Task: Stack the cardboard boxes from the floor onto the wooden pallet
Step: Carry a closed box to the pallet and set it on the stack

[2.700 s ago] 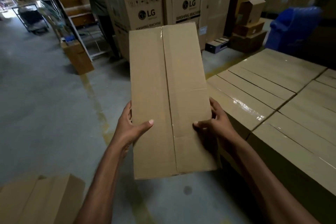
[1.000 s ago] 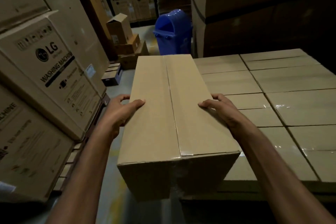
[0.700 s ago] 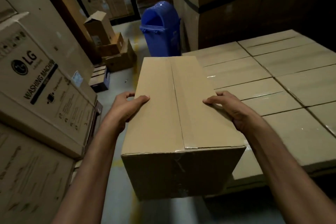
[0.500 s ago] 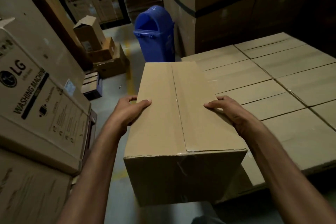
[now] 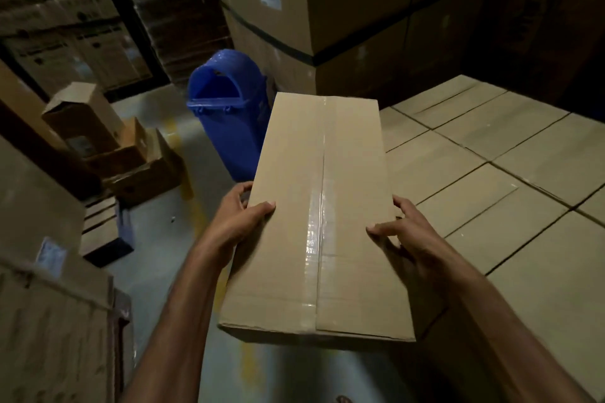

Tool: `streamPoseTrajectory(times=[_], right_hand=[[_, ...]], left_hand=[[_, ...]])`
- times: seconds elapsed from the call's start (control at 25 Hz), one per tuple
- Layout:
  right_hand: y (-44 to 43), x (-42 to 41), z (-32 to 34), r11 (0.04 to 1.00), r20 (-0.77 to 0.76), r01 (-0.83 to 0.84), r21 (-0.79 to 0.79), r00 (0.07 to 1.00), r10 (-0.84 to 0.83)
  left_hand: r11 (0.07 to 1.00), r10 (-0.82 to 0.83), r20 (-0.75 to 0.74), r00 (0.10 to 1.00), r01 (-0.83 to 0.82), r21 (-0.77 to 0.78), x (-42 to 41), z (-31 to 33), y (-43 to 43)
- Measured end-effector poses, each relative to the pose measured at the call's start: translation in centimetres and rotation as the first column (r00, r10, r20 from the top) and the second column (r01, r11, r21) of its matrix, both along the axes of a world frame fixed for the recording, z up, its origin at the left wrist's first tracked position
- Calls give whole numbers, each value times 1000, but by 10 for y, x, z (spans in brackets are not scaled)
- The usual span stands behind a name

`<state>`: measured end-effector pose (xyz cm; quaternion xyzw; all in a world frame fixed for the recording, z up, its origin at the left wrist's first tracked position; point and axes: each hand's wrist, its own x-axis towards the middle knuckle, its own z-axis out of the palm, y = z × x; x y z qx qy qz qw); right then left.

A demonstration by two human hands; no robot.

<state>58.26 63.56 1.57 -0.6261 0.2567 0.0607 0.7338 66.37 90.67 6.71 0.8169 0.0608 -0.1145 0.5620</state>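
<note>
I hold a long taped cardboard box (image 5: 314,206) in the air in front of me, its long side pointing away. My left hand (image 5: 239,216) grips its left edge, thumb on top and fingers under the side. My right hand (image 5: 402,232) grips the right edge the same way. To the right lies a flat layer of stacked cardboard boxes (image 5: 510,173), their tops level and close-packed; the carried box hangs beside and slightly over that layer's left edge. The wooden pallet beneath is hidden.
A blue plastic bin (image 5: 229,114) stands on the floor just beyond the carried box. Large cartons (image 5: 49,304) rise on my left, and small open boxes (image 5: 108,147) sit on the floor behind them. Tall cartons (image 5: 327,10) stand at the back.
I have turned right from the aisle toward the stacked layer, carrying the box. Over the last second the box tipped flatter, so its near end face no longer shows. Both hands keep their grip.
</note>
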Motion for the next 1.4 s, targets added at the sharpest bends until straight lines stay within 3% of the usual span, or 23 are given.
streamPoseTrajectory(times=[0.28,0.56,0.92,1.4], right_hand=[[29,107,18,977,87,213,-13,974,-211],[59,207,14,876,135,478,-62,874,-467],[27,316,5,736,85,676,-38,736,-672],[-85,469,-26,672,76,736,-82,677,-732]], left_hand=[[957,-289,39,957,288,16,164,14,4],[799,-601,53,798,602,-4,323,8,-11],[699,-715,-22,699,713,-44,470,1,-91],[636,-771,-29,636,770,-37,641,-46,-237]])
